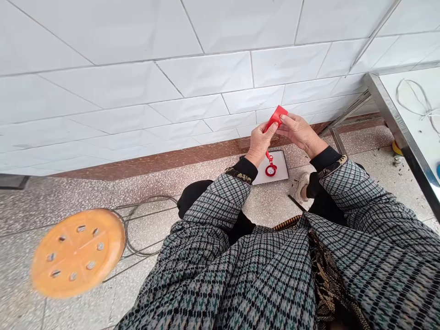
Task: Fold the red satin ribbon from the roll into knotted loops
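Both hands are raised in front of me, pinching a small red card-like piece (276, 116) between them. My left hand (260, 143) grips its lower left edge, and a red cord with a round red ring (271, 170) hangs down from under this hand. My right hand (299, 132) has its fingertips closed on the piece's right side. Both sleeves are checked grey cloth with black cuffs. Below the hands, a white square board (282, 161) lies on the floor.
An orange round stool (77, 251) with a wire frame stands at lower left. A metal-edged table (405, 137) with a thin white cord (415, 98) runs along the right. A white tiled wall (172, 73) is ahead, speckled floor below.
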`<control>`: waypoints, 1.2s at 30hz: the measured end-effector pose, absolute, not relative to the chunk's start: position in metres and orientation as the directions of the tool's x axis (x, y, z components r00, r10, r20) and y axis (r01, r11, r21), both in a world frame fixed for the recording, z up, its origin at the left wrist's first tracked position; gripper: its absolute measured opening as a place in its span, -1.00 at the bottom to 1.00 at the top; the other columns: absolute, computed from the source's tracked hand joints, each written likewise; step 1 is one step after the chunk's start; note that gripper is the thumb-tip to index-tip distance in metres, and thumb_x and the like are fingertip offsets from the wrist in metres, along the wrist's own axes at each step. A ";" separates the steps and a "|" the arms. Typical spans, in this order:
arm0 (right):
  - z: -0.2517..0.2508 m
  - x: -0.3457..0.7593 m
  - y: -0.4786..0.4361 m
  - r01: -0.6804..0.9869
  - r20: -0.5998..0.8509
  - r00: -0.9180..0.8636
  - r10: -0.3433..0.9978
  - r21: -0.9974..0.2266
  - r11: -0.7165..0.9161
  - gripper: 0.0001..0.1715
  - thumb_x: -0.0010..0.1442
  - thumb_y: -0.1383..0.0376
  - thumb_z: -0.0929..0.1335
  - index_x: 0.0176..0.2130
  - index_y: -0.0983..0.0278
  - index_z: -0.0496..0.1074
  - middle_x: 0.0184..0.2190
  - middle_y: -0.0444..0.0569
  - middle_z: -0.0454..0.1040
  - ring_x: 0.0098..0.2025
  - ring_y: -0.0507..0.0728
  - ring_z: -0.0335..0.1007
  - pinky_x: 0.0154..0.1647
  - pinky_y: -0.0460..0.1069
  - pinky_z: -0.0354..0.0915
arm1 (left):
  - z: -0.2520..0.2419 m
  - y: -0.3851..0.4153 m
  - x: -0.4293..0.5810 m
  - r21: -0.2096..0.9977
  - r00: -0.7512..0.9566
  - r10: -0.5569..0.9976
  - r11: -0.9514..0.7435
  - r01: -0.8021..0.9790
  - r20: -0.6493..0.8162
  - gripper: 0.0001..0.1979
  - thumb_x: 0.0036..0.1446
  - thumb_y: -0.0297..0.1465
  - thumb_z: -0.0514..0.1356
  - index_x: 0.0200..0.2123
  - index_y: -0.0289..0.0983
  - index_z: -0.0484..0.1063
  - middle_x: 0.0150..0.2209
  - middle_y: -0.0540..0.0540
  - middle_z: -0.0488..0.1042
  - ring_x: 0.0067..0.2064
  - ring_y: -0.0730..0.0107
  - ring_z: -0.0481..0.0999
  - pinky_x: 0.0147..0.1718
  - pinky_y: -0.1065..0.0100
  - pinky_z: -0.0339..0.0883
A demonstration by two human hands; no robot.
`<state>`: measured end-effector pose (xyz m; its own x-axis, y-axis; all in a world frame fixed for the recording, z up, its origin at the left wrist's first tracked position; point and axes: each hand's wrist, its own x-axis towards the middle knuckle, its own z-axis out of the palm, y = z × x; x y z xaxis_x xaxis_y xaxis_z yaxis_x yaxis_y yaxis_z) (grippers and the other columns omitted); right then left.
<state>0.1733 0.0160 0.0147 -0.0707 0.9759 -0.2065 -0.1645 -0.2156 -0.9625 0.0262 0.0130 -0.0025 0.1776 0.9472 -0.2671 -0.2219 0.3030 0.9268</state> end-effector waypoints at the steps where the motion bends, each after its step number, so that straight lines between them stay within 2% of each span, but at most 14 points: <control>1: 0.015 0.174 0.017 -0.143 -0.209 -0.054 0.976 -0.966 -0.215 -0.11 -0.23 -0.36 0.67 -0.18 0.17 0.54 -0.11 -0.04 0.68 -0.12 0.11 0.61 0.07 0.05 0.53 | -0.003 0.013 0.026 0.927 0.170 0.949 0.299 -0.225 -0.265 -0.56 0.20 0.00 0.50 -0.30 -0.24 0.53 -0.58 0.15 0.17 -0.54 0.58 0.07 -0.55 0.42 -0.08; 4: 0.015 0.178 0.018 -0.071 -0.217 0.000 0.976 -0.974 -0.216 -0.10 -0.15 -0.43 0.61 -0.16 0.17 0.52 -0.11 -0.01 0.68 -0.08 0.16 0.61 0.03 0.09 0.52 | -0.005 0.011 0.025 0.923 0.153 0.953 0.293 -0.249 -0.262 -0.52 0.29 -0.02 0.45 -0.42 -0.23 0.40 -0.57 0.15 0.12 -0.57 0.62 -0.05 -0.58 0.41 -0.17; 6: 0.014 0.182 0.020 -0.028 -0.205 0.025 0.978 -0.978 -0.205 -0.11 -0.08 -0.45 0.57 -0.14 0.17 0.51 -0.10 0.01 0.67 -0.02 0.20 0.61 0.03 0.12 0.49 | -0.007 0.012 0.024 0.916 0.169 0.949 0.302 -0.263 -0.264 -0.52 0.38 -0.11 0.39 -0.47 -0.24 0.34 -0.56 0.14 0.12 -0.58 0.64 -0.09 -0.58 0.42 -0.20; 8: 0.012 0.185 0.021 0.011 -0.185 0.042 0.982 -0.983 -0.185 -0.13 -0.03 -0.45 0.54 -0.13 0.17 0.50 -0.10 0.02 0.66 0.02 0.22 0.61 0.03 0.13 0.47 | -0.009 0.013 0.023 0.913 0.188 0.946 0.307 -0.267 -0.263 -0.61 0.43 -0.28 0.34 -0.45 -0.26 0.39 -0.56 0.14 0.12 -0.59 0.65 -0.08 -0.58 0.43 -0.19; 10: 0.007 0.187 0.024 0.061 -0.156 0.063 0.986 -0.985 -0.160 -0.19 0.03 -0.41 0.52 -0.12 0.16 0.50 -0.12 0.01 0.64 0.00 0.21 0.59 0.02 0.13 0.46 | -0.012 0.014 0.023 0.917 0.203 0.945 0.304 -0.258 -0.256 -0.70 0.42 -0.44 0.30 -0.43 -0.28 0.46 -0.57 0.14 0.16 -0.59 0.65 0.02 -0.57 0.46 -0.11; 13: -0.001 0.189 0.029 0.214 -0.053 0.110 0.992 -0.974 -0.076 -0.39 0.18 -0.26 0.49 -0.15 0.17 0.49 -0.20 -0.03 0.61 -0.10 0.17 0.54 0.02 0.13 0.47 | -0.013 0.014 0.023 0.913 0.228 0.937 0.321 -0.253 -0.266 -0.68 0.40 -0.54 0.26 -0.47 -0.30 0.45 -0.57 0.09 0.27 -0.57 0.63 0.19 -0.53 0.49 0.05; 16: -0.009 0.190 0.033 0.463 0.082 0.115 0.990 -0.886 0.020 -0.57 0.21 0.01 0.51 -0.04 0.19 0.51 -0.19 -0.01 0.60 -0.16 0.20 0.53 0.06 0.18 0.50 | -0.011 0.013 0.024 0.862 0.276 0.900 0.413 -0.295 -0.337 -0.70 0.42 -0.55 0.22 -0.43 -0.29 0.43 -0.59 0.12 0.25 -0.61 0.64 0.15 -0.56 0.50 0.05; 19: -0.012 0.189 0.031 0.675 0.190 0.062 0.980 -0.731 0.100 -0.35 0.18 0.18 0.54 0.21 0.25 0.47 0.01 0.15 0.61 -0.01 0.33 0.57 0.15 0.29 0.50 | -0.009 0.011 0.024 0.813 0.318 0.865 0.484 -0.323 -0.389 -0.66 0.46 -0.46 0.23 -0.45 -0.27 0.35 -0.62 0.17 0.12 -0.66 0.67 0.00 -0.63 0.50 -0.12; 22: -0.011 0.186 0.024 0.823 0.254 -0.017 0.967 -0.546 0.158 -0.16 0.21 0.24 0.53 0.39 0.34 0.37 0.21 0.33 0.52 0.18 0.47 0.52 0.25 0.39 0.43 | -0.010 0.012 0.024 0.795 0.325 0.858 0.499 -0.346 -0.397 -0.48 0.52 -0.22 0.23 -0.51 -0.23 0.21 -0.65 0.17 0.06 -0.67 0.68 -0.07 -0.65 0.48 -0.21; 24: -0.007 0.183 0.019 0.879 0.258 -0.075 0.963 -0.440 0.186 -0.14 0.25 0.26 0.50 0.44 0.39 0.33 0.26 0.39 0.48 0.23 0.52 0.48 0.30 0.43 0.38 | -0.011 0.012 0.024 0.784 0.324 0.858 0.503 -0.363 -0.400 -0.38 0.51 0.04 0.17 -0.53 -0.21 0.18 -0.66 0.16 0.04 -0.68 0.67 -0.08 -0.66 0.45 -0.22; 26: -0.002 0.179 0.014 0.907 0.255 -0.131 0.958 -0.359 0.220 -0.15 0.28 0.28 0.47 0.46 0.41 0.30 0.28 0.42 0.47 0.27 0.54 0.44 0.35 0.45 0.30 | -0.013 0.013 0.024 0.779 0.330 0.850 0.515 -0.357 -0.411 -0.29 0.41 0.26 0.10 -0.53 -0.19 0.18 -0.67 0.15 0.03 -0.69 0.64 -0.08 -0.66 0.41 -0.22; 28: 0.004 0.175 0.011 0.922 0.237 -0.185 0.954 -0.295 0.252 -0.16 0.30 0.30 0.44 0.47 0.42 0.28 0.30 0.43 0.46 0.32 0.54 0.40 0.41 0.48 0.21 | -0.013 0.014 0.024 0.779 0.339 0.839 0.531 -0.334 -0.427 -0.25 0.32 0.37 0.07 -0.53 -0.17 0.21 -0.68 0.14 0.06 -0.69 0.62 -0.06 -0.66 0.37 -0.22; 32: 0.015 0.166 0.004 0.940 0.173 -0.232 0.957 -0.214 0.266 -0.17 0.32 0.35 0.40 0.49 0.43 0.27 0.36 0.44 0.40 0.35 0.54 0.36 0.49 0.49 0.06 | -0.010 0.015 0.023 0.780 0.340 0.823 0.552 -0.293 -0.455 -0.27 0.30 0.37 0.11 -0.51 -0.17 0.26 -0.69 0.12 0.10 -0.69 0.60 -0.03 -0.65 0.34 -0.21; 36: 0.020 0.161 -0.001 0.946 0.177 -0.232 0.956 -0.188 0.264 -0.22 0.33 0.37 0.37 0.48 0.39 0.31 0.38 0.39 0.41 0.32 0.50 0.39 0.50 0.46 0.07 | -0.009 0.015 0.023 0.780 0.342 0.823 0.552 -0.296 -0.453 -0.30 0.28 0.29 0.25 -0.53 -0.17 0.21 -0.70 0.13 0.07 -0.69 0.62 -0.05 -0.65 0.35 -0.23</control>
<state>0.1608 -0.0008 0.0198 -0.2319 0.9564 0.1774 0.9460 0.2642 -0.1877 0.0225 0.0150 -0.0088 0.3419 0.8231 -0.4534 -0.2956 0.5522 0.7795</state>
